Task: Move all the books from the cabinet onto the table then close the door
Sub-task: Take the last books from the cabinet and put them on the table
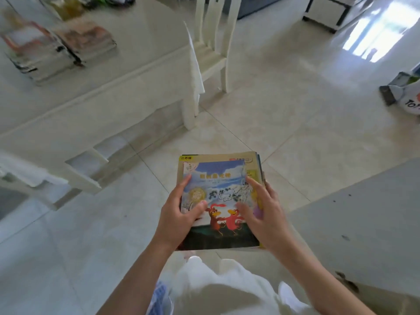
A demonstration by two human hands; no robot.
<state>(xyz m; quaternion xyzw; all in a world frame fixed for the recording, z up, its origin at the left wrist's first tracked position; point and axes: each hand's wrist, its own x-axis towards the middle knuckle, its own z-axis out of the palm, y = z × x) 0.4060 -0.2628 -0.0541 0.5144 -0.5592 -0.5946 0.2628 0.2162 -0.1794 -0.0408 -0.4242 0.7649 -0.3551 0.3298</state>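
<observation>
My left hand (179,214) gripped the near left edge of the stack of books (219,201), thumb pressed on the top cover, while my right hand (261,214) clasped the right edge, fingers spread over the picture. I judged the two-sided hold kept the loose, slippery covers squared. The stack hung above the floor, well apart from the table (141,55), where other books (61,48) already lay piled to the left.

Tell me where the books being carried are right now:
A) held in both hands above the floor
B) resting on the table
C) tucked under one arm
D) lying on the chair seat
A: the left hand and right hand grip the stack of books from either side, with floor tiles beneath it.
</observation>
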